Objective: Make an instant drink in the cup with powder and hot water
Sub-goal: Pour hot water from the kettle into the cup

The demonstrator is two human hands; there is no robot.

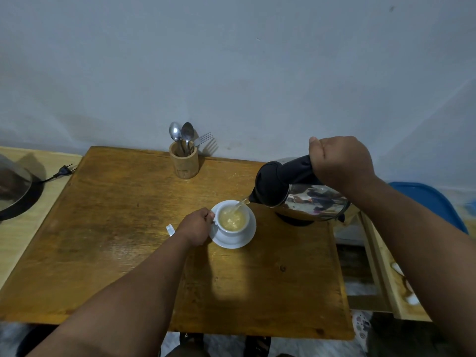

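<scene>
A white cup (244,226) stands on a white saucer (247,239) near the middle of the wooden table (116,228). Frothy yellowish liquid fills most of the cup. My right hand (340,163) grips the black handle of a steel kettle (309,199), tilted to the left above the table. A thin stream of water runs from its spout into the cup. My left hand (197,228) holds the cup's handle on its left side. A torn white sachet piece (170,230) lies just left of that hand.
A wooden holder (184,162) with two spoons and a fork stands at the table's back edge by the wall. A pan with a glass lid (13,191) and a loose plug (64,171) sit at left. A blue lid (432,202) and wooden frames lie at right.
</scene>
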